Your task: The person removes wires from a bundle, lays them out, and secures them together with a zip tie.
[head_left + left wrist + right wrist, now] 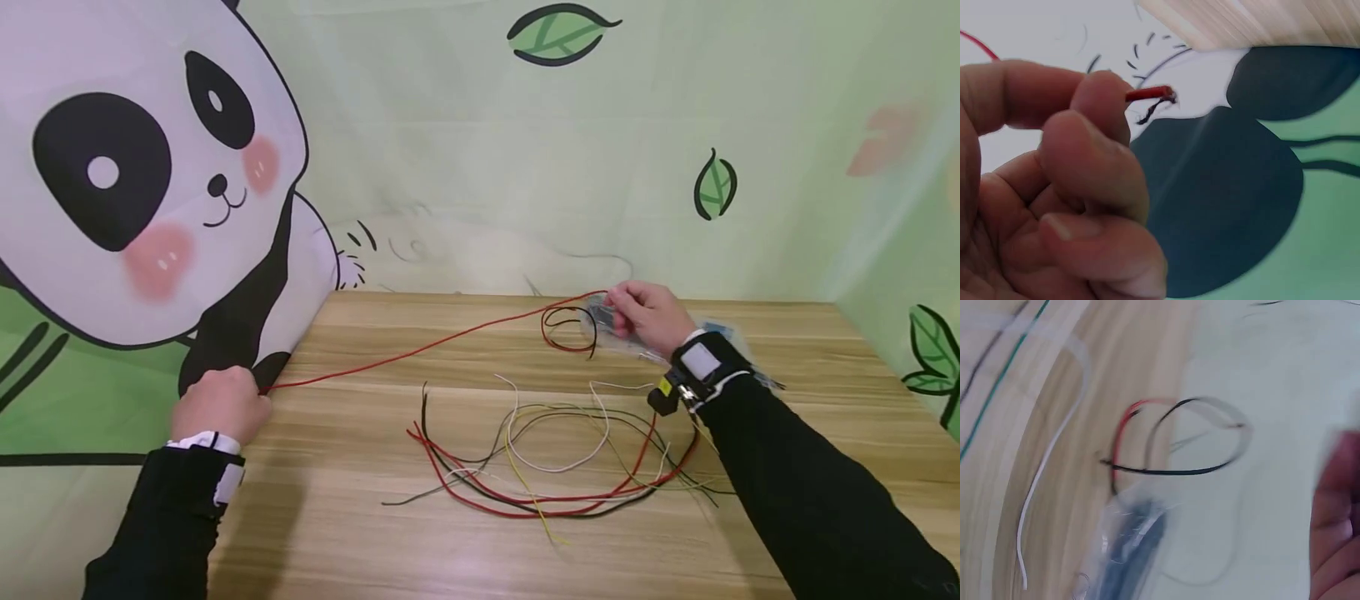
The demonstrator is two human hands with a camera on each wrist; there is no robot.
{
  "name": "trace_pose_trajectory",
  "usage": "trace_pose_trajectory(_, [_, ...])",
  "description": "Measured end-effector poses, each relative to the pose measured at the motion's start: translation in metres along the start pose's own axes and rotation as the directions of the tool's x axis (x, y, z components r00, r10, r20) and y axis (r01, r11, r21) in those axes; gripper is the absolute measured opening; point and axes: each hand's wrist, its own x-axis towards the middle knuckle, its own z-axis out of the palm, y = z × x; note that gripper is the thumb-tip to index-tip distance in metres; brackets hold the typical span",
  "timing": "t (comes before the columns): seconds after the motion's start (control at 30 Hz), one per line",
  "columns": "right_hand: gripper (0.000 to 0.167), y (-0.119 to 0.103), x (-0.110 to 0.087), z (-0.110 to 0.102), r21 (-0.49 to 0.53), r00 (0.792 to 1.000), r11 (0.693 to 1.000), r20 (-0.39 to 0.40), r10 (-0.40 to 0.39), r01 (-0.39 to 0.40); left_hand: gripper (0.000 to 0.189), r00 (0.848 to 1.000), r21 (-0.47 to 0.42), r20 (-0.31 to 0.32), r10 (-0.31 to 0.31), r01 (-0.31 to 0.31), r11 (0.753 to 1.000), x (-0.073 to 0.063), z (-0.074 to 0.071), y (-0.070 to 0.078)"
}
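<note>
A thin red wire (420,353) runs in a nearly straight, slanting line between my two hands, above the wooden table. My left hand (221,404), at the table's left side, pinches one end between thumb and finger. In the left wrist view the red wire's tip (1150,94) pokes out past the fingertips, with dark bare strands bent back from it. At the back right, my right hand (652,317) pinches the other end. Only part of the right hand (1338,519) shows at the edge of the right wrist view, blurred.
Loose red, black, white, yellow and grey-green wires (525,515) lie in wide loops mid-table. A small red and black coil (553,343) sits behind them, beside a clear plastic bag (1132,550) with dark contents. A printed panda cloth (450,167) hangs along the back and sides.
</note>
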Motion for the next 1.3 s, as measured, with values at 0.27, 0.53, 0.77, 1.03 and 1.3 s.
trace_pose_trajectory(0.27, [0.022, 0.016, -0.078, -0.073, -0.241, 0.988, 0.959, 0.065, -0.140, 0.152, 0.006, 0.950, 0.025, -0.087, 0.301, -0.300, 0.954, -0.004, 0.018, 0.028])
trace_pose_trajectory(0.53, [0.012, 0.072, -0.123, -0.085, -0.530, 0.974, 0.835, 0.222, -0.034, 0.150, 0.005, 0.860, 0.081, 0.045, 0.509, -0.511, 0.856, 0.003, 0.068, 0.055])
trace_pose_trajectory(0.77, [0.009, 0.099, -0.137, -0.079, -0.605, 0.964, 0.774, 0.264, -0.023, 0.184, 0.006, 0.857, 0.088, 0.081, 0.510, -0.515, 0.852, 0.007, 0.111, 0.067])
trace_pose_trajectory(1.03, [0.005, 0.106, -0.147, -0.078, -0.623, 0.968, 0.752, 0.239, -0.079, 0.215, 0.005, 0.845, 0.092, 0.018, 0.535, -0.534, 0.841, 0.006, 0.125, 0.076])
trace_pose_trajectory(1.3, [0.004, 0.108, -0.155, -0.076, -0.637, 0.972, 0.740, 0.214, -0.098, 0.214, 0.005, 0.833, 0.077, 0.063, 0.550, -0.553, 0.829, 0.008, 0.127, 0.087])
